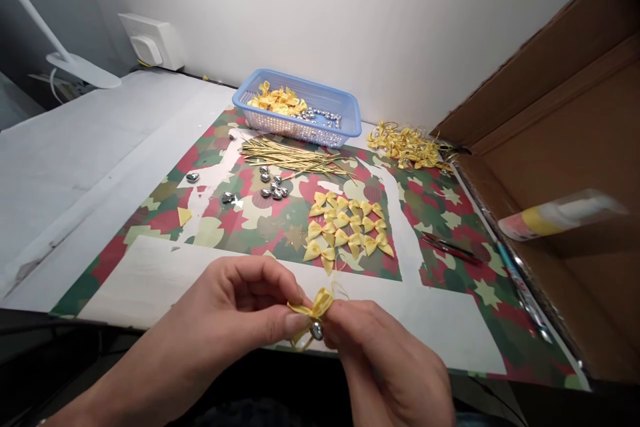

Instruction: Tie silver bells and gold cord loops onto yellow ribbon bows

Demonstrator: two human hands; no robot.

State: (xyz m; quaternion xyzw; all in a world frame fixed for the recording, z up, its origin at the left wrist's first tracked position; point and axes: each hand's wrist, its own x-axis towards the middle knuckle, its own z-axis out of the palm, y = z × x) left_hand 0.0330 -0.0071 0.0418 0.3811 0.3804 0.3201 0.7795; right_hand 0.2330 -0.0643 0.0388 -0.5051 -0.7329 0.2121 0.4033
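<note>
Between my two hands, near the table's front edge, is a yellow ribbon bow (320, 303) with a silver bell (317, 330) hanging at its middle. My left hand (245, 313) pinches the bow's left loop between thumb and forefinger. My right hand (385, 353) closes on its right side, its fingertips partly hidden behind the ribbon. A thin pale loop of cord (341, 288) sticks up above the bow. Just beyond my hands lie rows of yellow bows (349, 220) on the camouflage-patterned sheet (240, 230).
A blue basket (353, 103) of bows and silver bells stands against the wall. Before it lie gold ties (290, 157) and loose bells (275, 188). Finished-looking bows (407, 145) are heaped at back right. Scissors (453, 248), a glue bottle (550, 219) and a cardboard box (560, 120) are at right.
</note>
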